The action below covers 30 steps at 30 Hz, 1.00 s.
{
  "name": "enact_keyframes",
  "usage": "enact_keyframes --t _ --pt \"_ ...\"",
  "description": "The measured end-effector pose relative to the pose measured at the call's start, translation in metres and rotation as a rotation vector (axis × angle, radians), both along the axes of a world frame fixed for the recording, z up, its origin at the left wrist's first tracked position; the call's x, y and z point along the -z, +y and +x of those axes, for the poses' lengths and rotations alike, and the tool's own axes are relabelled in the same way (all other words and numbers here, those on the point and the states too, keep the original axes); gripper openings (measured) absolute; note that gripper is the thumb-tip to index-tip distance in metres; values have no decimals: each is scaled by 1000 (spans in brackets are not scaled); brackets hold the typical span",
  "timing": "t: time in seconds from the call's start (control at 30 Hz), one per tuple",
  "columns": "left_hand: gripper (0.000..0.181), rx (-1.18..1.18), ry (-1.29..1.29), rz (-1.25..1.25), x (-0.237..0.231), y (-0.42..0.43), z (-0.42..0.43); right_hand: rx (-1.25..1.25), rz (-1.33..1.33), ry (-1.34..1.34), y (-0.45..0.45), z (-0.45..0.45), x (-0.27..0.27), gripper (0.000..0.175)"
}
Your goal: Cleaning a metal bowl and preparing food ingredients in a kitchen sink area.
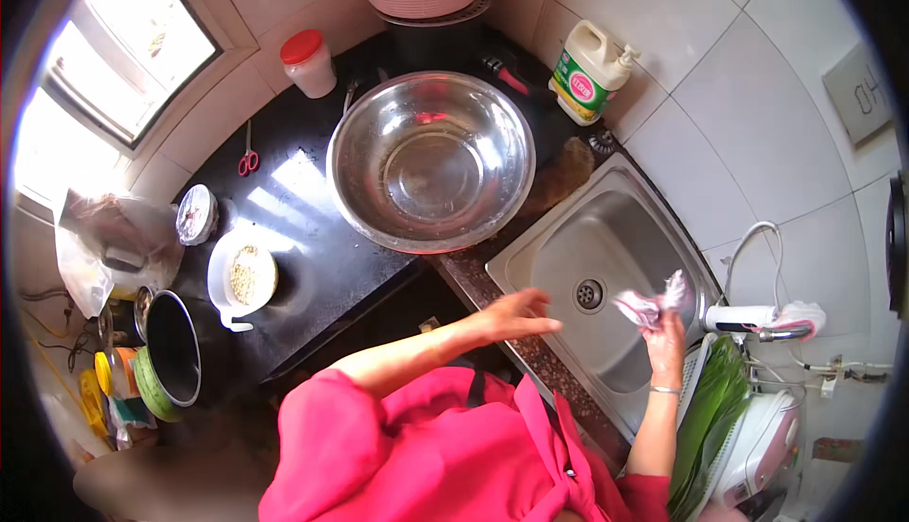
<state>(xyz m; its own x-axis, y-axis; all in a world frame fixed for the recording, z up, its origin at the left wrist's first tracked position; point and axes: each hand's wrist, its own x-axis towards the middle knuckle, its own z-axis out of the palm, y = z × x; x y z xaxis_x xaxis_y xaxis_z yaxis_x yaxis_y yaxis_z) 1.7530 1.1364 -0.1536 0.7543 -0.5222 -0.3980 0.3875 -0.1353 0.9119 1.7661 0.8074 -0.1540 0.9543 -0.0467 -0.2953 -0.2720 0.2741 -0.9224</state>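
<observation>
My right hand (pixel 665 344) is over the right side of the stainless steel sink (pixel 593 238), gripping a crumpled white and pink cloth (pixel 650 305), which is blurred. Above the sink's near left edge, my left hand (pixel 522 314) has its fingers apart and nothing in them. Beyond it, a large stainless steel basin (pixel 433 167) sits on the black countertop (pixel 312 302). The drain (pixel 589 294) shows at the sink's bottom between my hands. A faucet (pixel 785 334) with a cloth on its spout stands at the sink's right side.
A pump jug (pixel 584 81) stands behind the sink. On the counter are red-handled scissors (pixel 248 162), a red-lidded jar (pixel 309 67), a white plastic container of grains (pixel 245 275) and a dark pot (pixel 174 348). Long green leaves (pixel 710 408) lie in a rack beside a rice cooker (pixel 756 447).
</observation>
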Motion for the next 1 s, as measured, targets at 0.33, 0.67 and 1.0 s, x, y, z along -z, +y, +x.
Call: enact_keyframes --t 0.33,0.67,1.0 --pt "87 -1175 466 -593 -3 156 -15 47 -59 -14 19 11 32 40" --pt "27 -1055 145 -596 6 149 -16 261 573 362 28 -30 41 42" --pt "26 -836 134 -776 -13 100 -6 93 302 107 31 -66 -5 57"
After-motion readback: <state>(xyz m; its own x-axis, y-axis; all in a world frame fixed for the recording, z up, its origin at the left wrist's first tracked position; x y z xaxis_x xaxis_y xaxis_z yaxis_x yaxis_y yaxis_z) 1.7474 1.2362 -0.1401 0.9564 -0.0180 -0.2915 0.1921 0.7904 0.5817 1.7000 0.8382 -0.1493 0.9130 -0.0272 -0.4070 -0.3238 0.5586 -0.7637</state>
